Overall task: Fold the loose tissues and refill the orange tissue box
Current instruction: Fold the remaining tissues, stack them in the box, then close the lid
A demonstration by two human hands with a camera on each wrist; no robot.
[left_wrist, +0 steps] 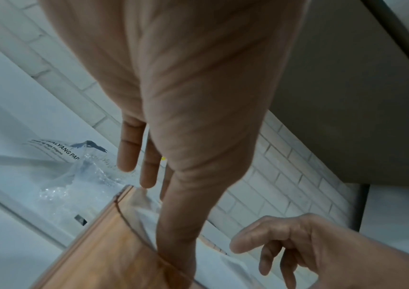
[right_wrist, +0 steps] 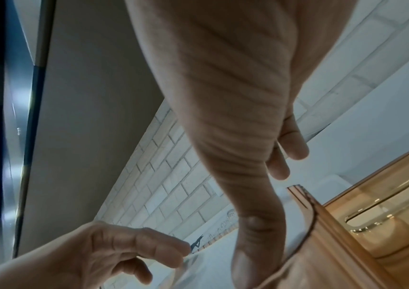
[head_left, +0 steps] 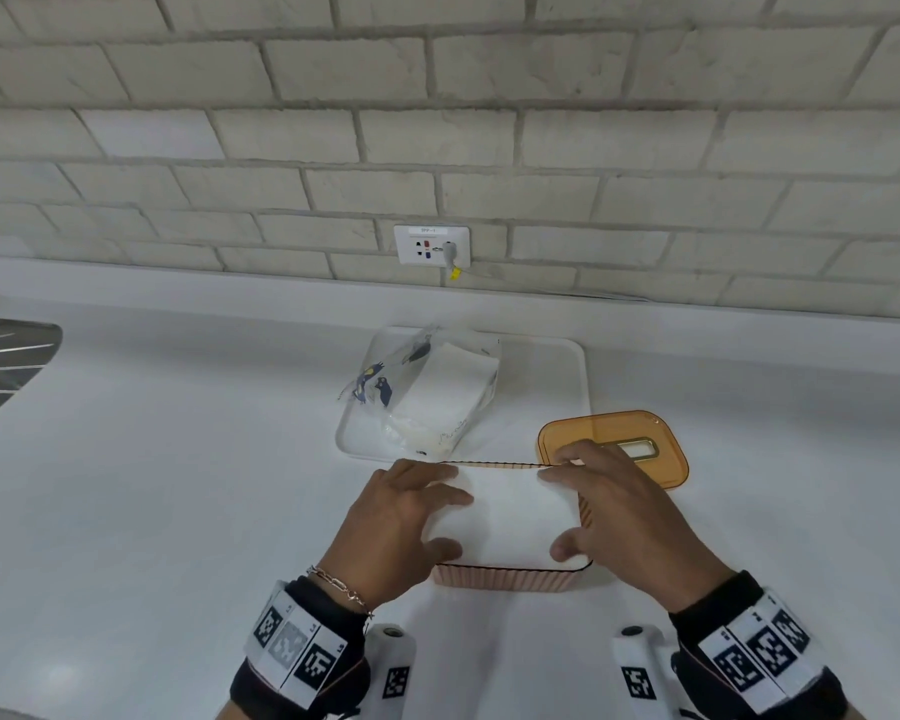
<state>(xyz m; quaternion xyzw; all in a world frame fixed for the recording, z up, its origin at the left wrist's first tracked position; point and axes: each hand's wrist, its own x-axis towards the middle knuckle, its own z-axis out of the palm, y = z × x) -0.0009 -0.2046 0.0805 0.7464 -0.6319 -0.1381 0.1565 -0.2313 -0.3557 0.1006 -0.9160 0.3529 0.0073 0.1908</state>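
Observation:
A ribbed orange tissue box (head_left: 510, 582) stands open on the white counter, filled with a stack of white tissues (head_left: 510, 511). My left hand (head_left: 453, 522) lies on the stack's left end, fingers spread and thumb at the near edge. My right hand (head_left: 559, 511) lies the same way on the right end. The left wrist view shows the left hand (left_wrist: 173, 195) with straight fingers, its thumb down at the box (left_wrist: 104, 250) rim. In the right wrist view the right hand's (right_wrist: 260, 195) thumb presses inside the box (right_wrist: 322, 264) wall. The orange lid (head_left: 661, 444) lies behind on the right.
A white tray (head_left: 557, 366) behind the box holds a clear plastic tissue pack (head_left: 437, 387) with more white tissues. A wall socket (head_left: 432, 245) sits on the brick wall. A ridged metal draining surface (head_left: 6, 361) is at the far left.

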